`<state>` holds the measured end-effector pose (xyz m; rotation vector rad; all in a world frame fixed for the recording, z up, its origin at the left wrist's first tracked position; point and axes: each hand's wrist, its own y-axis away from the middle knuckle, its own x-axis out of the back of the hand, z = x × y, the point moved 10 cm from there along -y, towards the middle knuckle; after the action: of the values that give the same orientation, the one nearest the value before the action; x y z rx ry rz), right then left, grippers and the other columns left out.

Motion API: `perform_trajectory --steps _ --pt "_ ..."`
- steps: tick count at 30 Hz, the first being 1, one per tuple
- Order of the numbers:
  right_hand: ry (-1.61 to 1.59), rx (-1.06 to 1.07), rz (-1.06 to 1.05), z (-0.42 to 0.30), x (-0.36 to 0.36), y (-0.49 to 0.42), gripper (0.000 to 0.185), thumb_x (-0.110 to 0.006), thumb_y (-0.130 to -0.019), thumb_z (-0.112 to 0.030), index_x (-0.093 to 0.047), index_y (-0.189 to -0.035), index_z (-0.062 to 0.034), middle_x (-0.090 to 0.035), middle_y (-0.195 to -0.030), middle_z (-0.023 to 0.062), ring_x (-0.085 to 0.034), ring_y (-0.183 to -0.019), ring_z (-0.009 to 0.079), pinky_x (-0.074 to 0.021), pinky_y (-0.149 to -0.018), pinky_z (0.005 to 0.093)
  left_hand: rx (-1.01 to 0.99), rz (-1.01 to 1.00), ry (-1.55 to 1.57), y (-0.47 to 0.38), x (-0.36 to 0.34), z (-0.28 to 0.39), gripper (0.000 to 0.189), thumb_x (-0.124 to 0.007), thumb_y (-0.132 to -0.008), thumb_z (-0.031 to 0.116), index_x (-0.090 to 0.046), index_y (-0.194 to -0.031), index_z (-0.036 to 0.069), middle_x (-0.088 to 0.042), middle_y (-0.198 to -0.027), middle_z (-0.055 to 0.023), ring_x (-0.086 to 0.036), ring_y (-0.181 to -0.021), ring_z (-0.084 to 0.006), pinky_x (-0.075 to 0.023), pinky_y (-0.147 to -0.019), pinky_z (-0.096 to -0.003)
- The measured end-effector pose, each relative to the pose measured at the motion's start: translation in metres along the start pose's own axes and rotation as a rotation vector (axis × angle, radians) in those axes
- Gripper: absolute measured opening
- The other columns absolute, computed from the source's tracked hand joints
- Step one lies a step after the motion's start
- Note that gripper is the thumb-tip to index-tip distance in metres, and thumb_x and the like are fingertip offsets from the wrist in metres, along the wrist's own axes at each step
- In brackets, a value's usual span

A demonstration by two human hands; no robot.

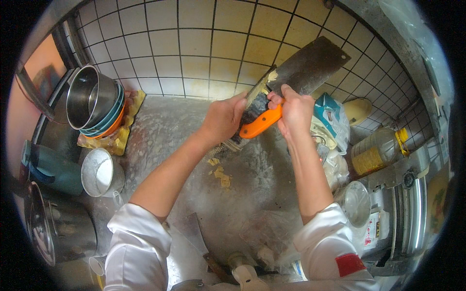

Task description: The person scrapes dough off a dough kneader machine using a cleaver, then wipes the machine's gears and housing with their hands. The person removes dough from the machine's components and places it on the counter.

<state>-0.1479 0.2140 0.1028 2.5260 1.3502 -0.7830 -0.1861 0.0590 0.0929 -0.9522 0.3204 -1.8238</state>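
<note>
My right hand (pixel 296 109) is shut on the orange handle of a wide-bladed saw or scraper-like tool (pixel 309 65), its dark metal blade tilted up to the right. My left hand (pixel 226 116) grips the edge of a dark, flat object (pixel 256 96) with a pale, crusted rim; what it is I cannot tell. A pale yellow flake (pixel 272 75) clings where blade and object meet. Below the hands, several pale yellow scraps (pixel 222 176) lie on the floury worktop (pixel 164 123). Nearer to me lies a second metal blade (pixel 194 231) with a dark handle.
At left, a steel pot (pixel 82 96) rests on stacked bowls over an egg tray (pixel 133 123), near a white-dusted metal container (pixel 102 172). A plastic oil bottle (pixel 375 152), bags (pixel 338 123) and a clear tub (pixel 355 203) stand right. A tiled wall (pixel 196 43) rises behind.
</note>
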Motion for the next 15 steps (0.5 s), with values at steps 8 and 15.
perform_trajectory --steps 8,15 --pt "0.02 0.019 -0.011 0.0 -0.003 0.011 0.012 -0.05 -0.085 0.001 -0.051 -0.074 0.0062 -0.052 -0.06 0.0148 -0.05 -0.049 0.0186 -0.0411 -0.045 0.0306 0.039 -0.005 0.025 0.002 0.0 0.0 0.026 -0.041 -0.095 0.021 -0.055 -0.114 0.011 -0.058 -0.079 -0.0247 -0.055 -0.076 -0.045 -0.0456 -0.063 -0.0479" --pt "0.048 0.02 -0.008 0.004 -0.003 0.017 0.014 -0.05 -0.086 -0.001 -0.052 -0.073 0.0056 -0.054 -0.063 0.0151 -0.049 -0.049 0.0178 -0.0411 -0.046 0.0304 0.051 0.005 0.015 0.005 0.001 -0.001 0.027 -0.04 -0.095 0.022 -0.055 -0.115 0.01 -0.058 -0.08 -0.0249 -0.055 -0.077 -0.0452 -0.0454 -0.063 -0.0481"
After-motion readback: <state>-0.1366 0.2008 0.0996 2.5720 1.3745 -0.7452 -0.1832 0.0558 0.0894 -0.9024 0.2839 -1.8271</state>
